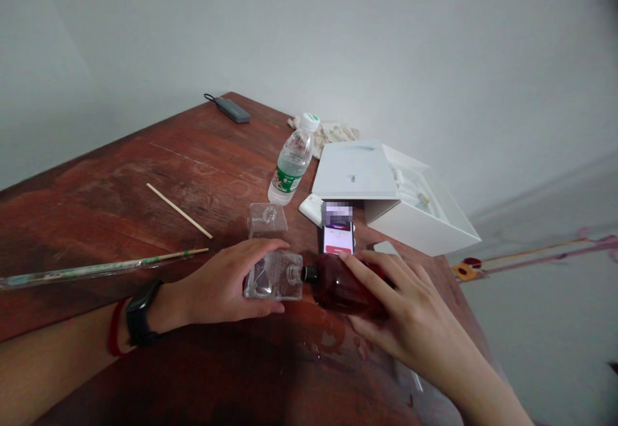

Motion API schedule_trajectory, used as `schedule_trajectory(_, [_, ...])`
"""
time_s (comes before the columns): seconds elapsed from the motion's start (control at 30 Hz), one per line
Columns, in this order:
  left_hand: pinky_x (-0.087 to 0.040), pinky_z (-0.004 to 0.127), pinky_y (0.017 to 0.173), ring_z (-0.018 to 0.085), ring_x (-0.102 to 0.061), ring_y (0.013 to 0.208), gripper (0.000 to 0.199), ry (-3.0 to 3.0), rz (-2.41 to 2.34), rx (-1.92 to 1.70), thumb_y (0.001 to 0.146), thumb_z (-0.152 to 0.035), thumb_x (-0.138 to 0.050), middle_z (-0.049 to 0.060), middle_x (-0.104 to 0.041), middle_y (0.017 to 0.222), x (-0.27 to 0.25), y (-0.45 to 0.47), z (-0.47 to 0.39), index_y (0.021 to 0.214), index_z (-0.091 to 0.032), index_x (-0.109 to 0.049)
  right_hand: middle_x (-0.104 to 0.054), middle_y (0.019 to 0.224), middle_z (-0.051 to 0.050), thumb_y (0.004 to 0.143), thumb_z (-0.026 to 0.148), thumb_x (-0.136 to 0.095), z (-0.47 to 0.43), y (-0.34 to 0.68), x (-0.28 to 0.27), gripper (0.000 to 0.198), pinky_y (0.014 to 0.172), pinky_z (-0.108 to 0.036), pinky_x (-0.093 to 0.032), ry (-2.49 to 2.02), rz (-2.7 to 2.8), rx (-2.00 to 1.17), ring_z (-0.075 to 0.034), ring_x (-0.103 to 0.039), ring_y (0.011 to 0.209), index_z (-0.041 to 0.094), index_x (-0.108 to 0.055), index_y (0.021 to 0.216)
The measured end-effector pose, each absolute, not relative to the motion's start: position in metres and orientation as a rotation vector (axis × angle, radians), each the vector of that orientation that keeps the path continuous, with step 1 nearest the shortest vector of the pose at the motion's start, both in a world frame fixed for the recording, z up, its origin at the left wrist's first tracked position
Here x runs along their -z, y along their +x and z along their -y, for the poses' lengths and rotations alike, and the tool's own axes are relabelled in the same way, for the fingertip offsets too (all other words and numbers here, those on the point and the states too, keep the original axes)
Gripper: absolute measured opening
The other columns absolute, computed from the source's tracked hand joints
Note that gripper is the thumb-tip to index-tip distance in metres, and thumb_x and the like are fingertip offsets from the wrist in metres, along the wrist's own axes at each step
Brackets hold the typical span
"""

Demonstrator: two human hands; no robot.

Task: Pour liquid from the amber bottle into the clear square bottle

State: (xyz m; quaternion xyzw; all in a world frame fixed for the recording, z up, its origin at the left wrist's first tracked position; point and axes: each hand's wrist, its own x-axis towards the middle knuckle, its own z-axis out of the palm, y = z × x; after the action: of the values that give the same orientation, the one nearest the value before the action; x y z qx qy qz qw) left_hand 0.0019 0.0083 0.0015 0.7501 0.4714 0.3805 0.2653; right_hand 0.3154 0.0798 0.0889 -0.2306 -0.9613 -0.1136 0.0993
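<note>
Between the left hand's (pixel 217 284) thumb and fingers: clear bottle (pixel 275 278), gripped. Right hand's (pixel 408 294) fingers close around dark red bottle (pixel 340 287), mouth to mouth with the clear one; contact unclear. Beyond left fingertips: water bottle (pixel 291 165). Beyond right fingertips: phone (pixel 337 236).
</note>
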Motion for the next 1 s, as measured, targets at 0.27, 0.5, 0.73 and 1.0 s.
schedule_trajectory(0.27, [-0.049,0.053,0.122,0.035,-0.065,0.137,0.082,2.031,-1.258,-1.017,0.088,-0.054,-0.088,0.014,-0.066,0.151,-0.0009,0.0017,-0.0096,0.154,-0.024,-0.049,-0.072,0.133,-0.017,0.098,0.031,-0.07,-0.0804,0.3156,-0.0907,0.062,0.091,-0.047,-0.053,-0.677,2.842,0.35,-0.035,-0.07,0.111,0.018,-0.053,0.156])
schedule_trajectory(0.5, [-0.05,0.051,0.121,0.034,-0.066,0.136,0.082,2.028,-1.255,-1.021,0.088,-0.054,-0.088,0.013,-0.066,0.151,-0.0019,0.0015,-0.0088,0.154,-0.024,-0.049,-0.073,0.13,-0.017,0.096,0.028,-0.069,-0.0806,0.3143,-0.0934,0.059,0.089,-0.046,-0.053,-0.648,2.84,0.379,-0.035,-0.071,0.108,0.017,-0.055,0.152])
schedule_trajectory(0.73, [-0.05,0.053,0.121,0.035,-0.066,0.136,0.081,2.012,-1.261,-1.025,0.087,-0.054,-0.088,0.013,-0.067,0.15,-0.0034,0.0026,-0.0083,0.153,-0.025,-0.051,-0.073,0.132,-0.017,0.096,0.027,-0.068,-0.0788,0.3131,-0.0972,0.062,0.09,-0.047,-0.052,-0.679,2.861,0.369,-0.036,-0.071,0.11,0.018,-0.052,0.155])
schedule_trajectory(1.0, [-0.049,0.054,0.121,0.035,-0.066,0.137,0.08,1.997,-1.267,-1.017,0.087,-0.054,-0.087,0.013,-0.067,0.15,-0.0055,0.0032,-0.0083,0.153,-0.025,-0.051,-0.073,0.129,-0.017,0.095,0.024,-0.067,-0.0787,0.3128,-0.098,0.061,0.091,-0.046,-0.05,-0.665,2.849,0.375,-0.035,-0.07,0.109,0.017,-0.054,0.154])
